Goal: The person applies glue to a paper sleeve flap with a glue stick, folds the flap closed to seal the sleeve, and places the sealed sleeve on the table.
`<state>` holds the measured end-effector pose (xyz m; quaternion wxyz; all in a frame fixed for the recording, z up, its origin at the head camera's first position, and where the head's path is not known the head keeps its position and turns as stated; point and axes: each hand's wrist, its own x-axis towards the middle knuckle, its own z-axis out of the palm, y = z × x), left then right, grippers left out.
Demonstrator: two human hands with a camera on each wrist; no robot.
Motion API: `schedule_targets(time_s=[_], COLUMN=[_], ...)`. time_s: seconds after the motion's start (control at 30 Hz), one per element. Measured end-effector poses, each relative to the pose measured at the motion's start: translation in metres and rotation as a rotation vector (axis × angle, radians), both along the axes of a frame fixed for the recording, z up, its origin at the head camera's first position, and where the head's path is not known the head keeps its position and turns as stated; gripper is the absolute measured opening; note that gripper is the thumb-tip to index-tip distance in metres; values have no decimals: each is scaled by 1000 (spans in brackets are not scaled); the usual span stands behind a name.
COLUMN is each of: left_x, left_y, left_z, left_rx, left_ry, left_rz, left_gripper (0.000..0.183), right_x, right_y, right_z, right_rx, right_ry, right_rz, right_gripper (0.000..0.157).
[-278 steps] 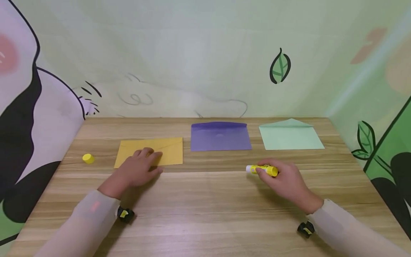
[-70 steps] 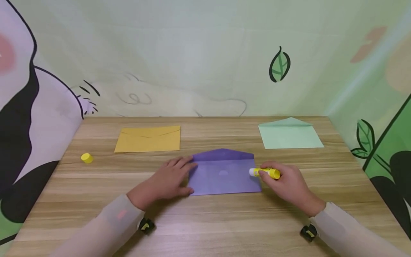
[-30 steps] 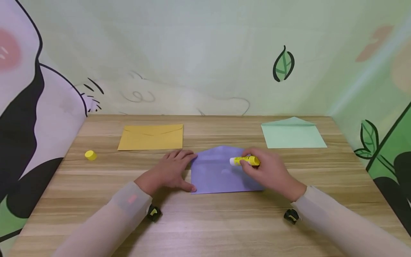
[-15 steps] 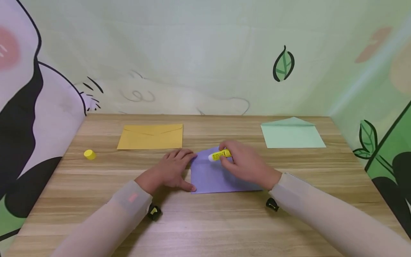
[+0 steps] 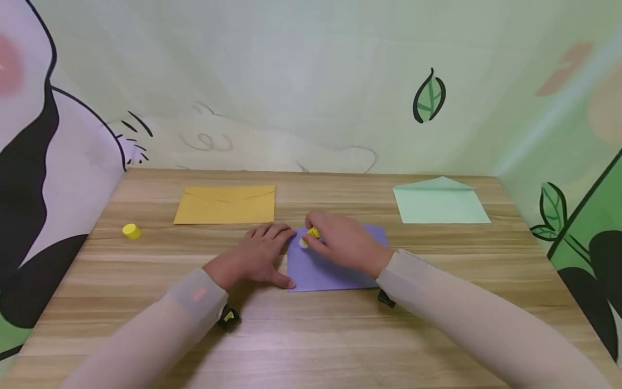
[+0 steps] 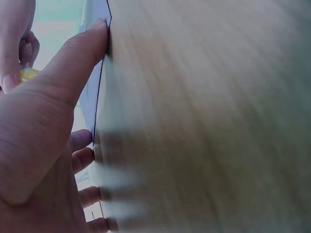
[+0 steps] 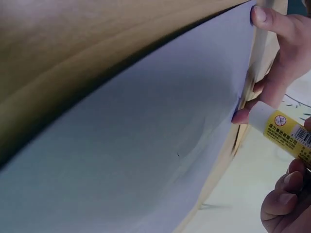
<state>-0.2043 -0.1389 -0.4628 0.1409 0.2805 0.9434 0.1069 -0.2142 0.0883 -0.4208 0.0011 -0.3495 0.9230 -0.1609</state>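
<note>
So the purple envelope (image 5: 316,275) is lying roughly mid-table (image 5: 301,351), flap (image 5: 375,233) out toward 12 o'clock, and the left hand (image 5: 255,255) is just resting on its 9 o'clock edge, not gripping anything: fingers spread and fairly straight, thumb on the 7 o'clock corner, index around 10. The right hand (image 5: 347,237) has a yellow glue stick (image 7: 286,136) pinched between thumb and fingers, white end aimed at the 10 o'clock side near the fold. Can't tell if that end actually touches the paper. Biggest risk imo is gluey fingertips, since in the right wrist view the white end sits right by the left index finger, so going any further toward 9 could smear skin. Also, only that one edge has a hand on it, so a hard drag toward 3 might skew or pucker the envelope. And if the stick strays past the paper's edge, glue could end up on the table. The yellow envelope (image 5: 225,205) at 10 and mint envelope (image 5: 442,206) at 2 look well clear. The cap (image 5: 131,231) is way over at 9, so the glue could dry out if it's left off.
</note>
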Motion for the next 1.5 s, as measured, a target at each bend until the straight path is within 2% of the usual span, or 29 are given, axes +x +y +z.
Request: schedule_targets(time_s=[0.33, 0.6, 0.73, 0.97, 1.27, 1.5], left_x=[1, 0, 0, 0, 3, 1], left_y=[2, 0, 0, 2, 3, 1], left_z=[3, 4, 2, 4, 9, 6], left_rx=[7, 9, 0, -3, 6, -8], left_ry=[-5, -25, -33, -19, -13, -18], left_rz=[-13, 0, 3, -6, -17, -12], left_gripper=[115, 117, 118, 114, 112, 113], right_x=[-5, -7, -7, -14, -15, -16], right_y=[-17, -31, -33, -29, -17, -7], right_z=[-9, -18, -19, -20, -18, -18], right_rx=[53, 127, 127, 84, 79, 84], right_ry=[72, 154, 138, 56, 35, 36], right_rz=[58, 62, 39, -4, -37, -64], right_gripper=[16, 17, 17, 11, 13, 14])
